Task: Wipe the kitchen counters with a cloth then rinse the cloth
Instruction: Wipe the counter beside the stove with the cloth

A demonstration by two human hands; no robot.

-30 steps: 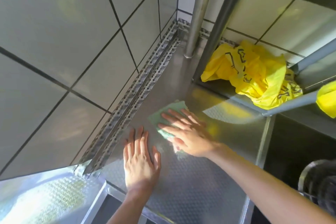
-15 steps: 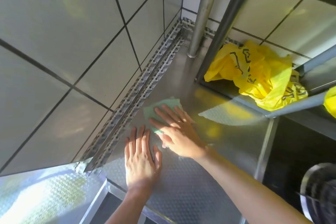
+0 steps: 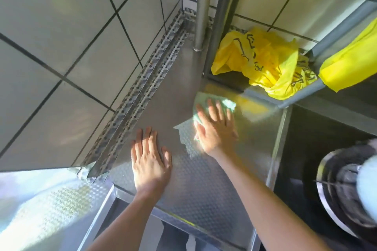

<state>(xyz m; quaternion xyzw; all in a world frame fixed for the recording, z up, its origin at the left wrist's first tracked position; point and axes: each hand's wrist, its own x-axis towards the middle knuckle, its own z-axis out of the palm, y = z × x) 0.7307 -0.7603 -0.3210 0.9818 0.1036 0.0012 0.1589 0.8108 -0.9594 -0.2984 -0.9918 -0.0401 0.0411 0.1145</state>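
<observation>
A pale green cloth [image 3: 206,100] lies flat on the dimpled steel counter [image 3: 195,181]. My right hand [image 3: 216,128] presses on it with straight, spread fingers and covers most of it; only its far edge and right corner show. My left hand [image 3: 150,161] rests flat on the bare counter, palm down, a little to the left of and nearer than the cloth, touching no cloth.
A tiled wall [image 3: 61,47] with a perforated metal strip [image 3: 138,91] borders the counter's left. A steel pole [image 3: 203,6] stands in the back corner. A crumpled yellow bag [image 3: 261,61] lies on a low shelf to the right. A dark sink with a round pot [image 3: 346,189] lies far right.
My right hand has slid the cloth to the right, away from the perforated strip and toward the shelf edge. My left hand has stayed flat in the same place.
</observation>
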